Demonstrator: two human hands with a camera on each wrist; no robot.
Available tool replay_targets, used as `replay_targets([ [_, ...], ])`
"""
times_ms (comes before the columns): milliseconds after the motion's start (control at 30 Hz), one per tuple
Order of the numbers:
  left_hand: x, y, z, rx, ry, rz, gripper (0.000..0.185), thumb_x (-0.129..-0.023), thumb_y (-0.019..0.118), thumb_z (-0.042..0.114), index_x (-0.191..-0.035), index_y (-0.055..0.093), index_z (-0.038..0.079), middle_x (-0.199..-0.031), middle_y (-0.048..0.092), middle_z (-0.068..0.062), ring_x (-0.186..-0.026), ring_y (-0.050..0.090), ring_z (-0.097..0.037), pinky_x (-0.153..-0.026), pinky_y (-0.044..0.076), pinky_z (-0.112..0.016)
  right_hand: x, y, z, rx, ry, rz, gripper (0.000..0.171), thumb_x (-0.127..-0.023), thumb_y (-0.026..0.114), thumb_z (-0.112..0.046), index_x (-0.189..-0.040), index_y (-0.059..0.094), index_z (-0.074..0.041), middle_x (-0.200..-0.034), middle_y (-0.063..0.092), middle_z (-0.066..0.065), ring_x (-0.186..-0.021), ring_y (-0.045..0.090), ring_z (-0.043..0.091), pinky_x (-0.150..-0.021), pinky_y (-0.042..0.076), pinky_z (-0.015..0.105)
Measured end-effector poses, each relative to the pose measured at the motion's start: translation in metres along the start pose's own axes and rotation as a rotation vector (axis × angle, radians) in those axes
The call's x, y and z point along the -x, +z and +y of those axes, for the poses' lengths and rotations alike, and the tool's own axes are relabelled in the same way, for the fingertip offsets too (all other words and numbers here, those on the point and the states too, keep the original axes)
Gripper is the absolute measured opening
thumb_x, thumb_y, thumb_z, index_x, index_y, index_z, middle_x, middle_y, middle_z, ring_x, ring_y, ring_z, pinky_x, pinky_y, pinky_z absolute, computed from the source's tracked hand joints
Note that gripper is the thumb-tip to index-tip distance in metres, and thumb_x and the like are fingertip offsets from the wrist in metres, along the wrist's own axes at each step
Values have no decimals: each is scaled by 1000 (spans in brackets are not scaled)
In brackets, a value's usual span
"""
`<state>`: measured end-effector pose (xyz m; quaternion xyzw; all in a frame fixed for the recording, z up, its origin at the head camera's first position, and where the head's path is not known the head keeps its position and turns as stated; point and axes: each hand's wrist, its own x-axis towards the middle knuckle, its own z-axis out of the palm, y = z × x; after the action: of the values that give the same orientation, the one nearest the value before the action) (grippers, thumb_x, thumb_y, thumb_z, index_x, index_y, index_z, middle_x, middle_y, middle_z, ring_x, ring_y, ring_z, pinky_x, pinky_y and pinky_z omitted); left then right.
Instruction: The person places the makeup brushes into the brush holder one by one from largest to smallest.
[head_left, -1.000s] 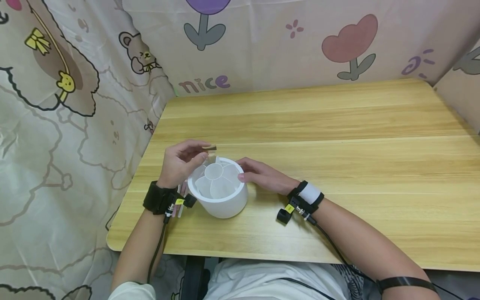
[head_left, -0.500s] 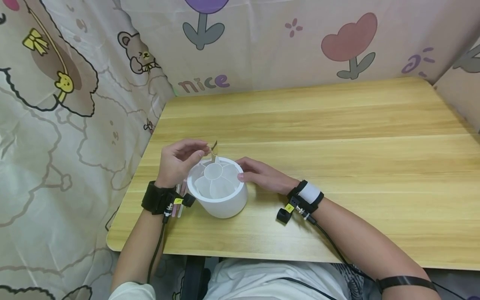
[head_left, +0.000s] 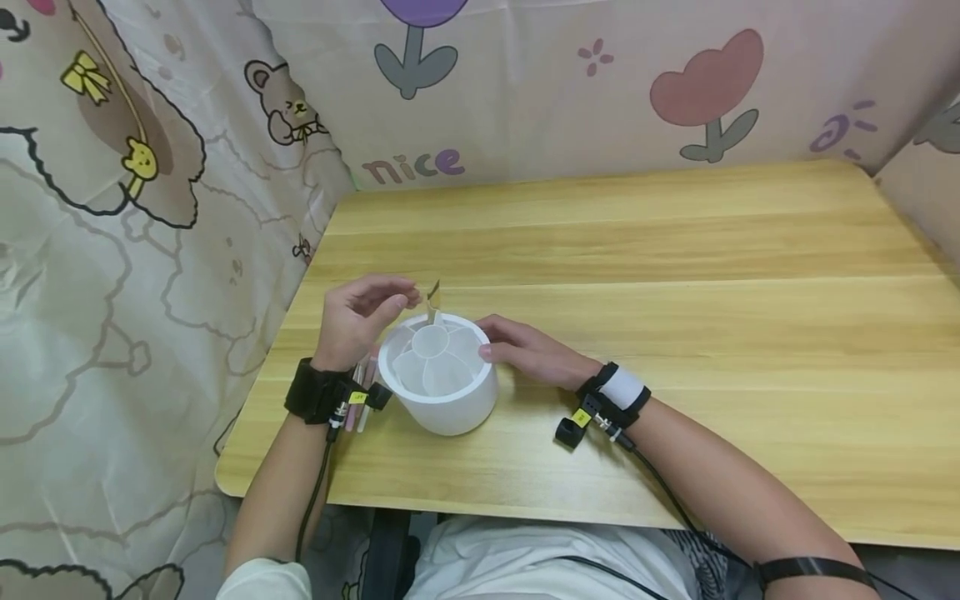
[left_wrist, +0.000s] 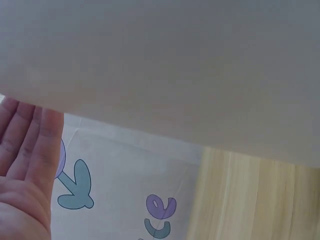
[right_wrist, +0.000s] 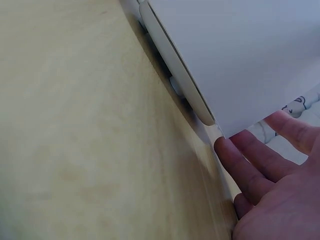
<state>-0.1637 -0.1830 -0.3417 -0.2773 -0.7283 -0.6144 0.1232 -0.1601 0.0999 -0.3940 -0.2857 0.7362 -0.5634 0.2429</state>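
While right hand (head_left: 525,350) steadies white holder (head_left: 442,400), stick (head_left: 432,302) inside

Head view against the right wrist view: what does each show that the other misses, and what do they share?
Only the head view shows the left hand by the far rim of the white round holder, the holder's petal-shaped compartments, a small slim object standing at that rim, and a few pens lying by the left wrist. Whether the fingers grip the object cannot be told. Only the right wrist view shows the holder's base disc close above the table. Both show the right hand against the holder's side and the wooden table.
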Motion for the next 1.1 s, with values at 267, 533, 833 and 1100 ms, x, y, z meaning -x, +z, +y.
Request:
replay_targets([
  [267, -2, 0, 1, -33, -39, 5, 21, -92, 65, -6, -112, 69, -14, -97, 79, 16, -91, 77, -3, -88, 63, -20, -1, -2, 2, 7, -9, 9, 46, -106, 53, -39, -148, 52, -22, -149, 59, 4, -145, 51, 25, -126, 35, 55],
  [533, -3, 1, 0, -55, -61, 9, 22, -94, 66, -1, -112, 69, -13, -98, 78, 19, -92, 76, -2, -89, 62, -19, -1, -4, 1, 7, -8, 6, 45, -106, 53, -37, -147, 52, -20, -150, 58, 3, -145, 49, 25, -126, 34, 54],
  [833, -4, -1, 1, -78, -90, 29, 21, -96, 65, 0, -112, 69, -12, -96, 77, 19, -91, 76, -1, -89, 63, -21, -2, -5, 3, 1, -1, 0, 45, -105, 54, -37, -147, 53, -21, -150, 59, 3, -146, 49, 24, -127, 33, 54],
  [1100, -5, -7, -2, -125, -165, 52, 22, -98, 67, 6, -113, 71, -9, -95, 76, 19, -90, 75, -1, -89, 63, -21, -1, -4, 2, 5, 3, 4, 44, -105, 54, -37, -147, 53, -22, -150, 59, 2, -146, 49, 24, -127, 34, 54],
])
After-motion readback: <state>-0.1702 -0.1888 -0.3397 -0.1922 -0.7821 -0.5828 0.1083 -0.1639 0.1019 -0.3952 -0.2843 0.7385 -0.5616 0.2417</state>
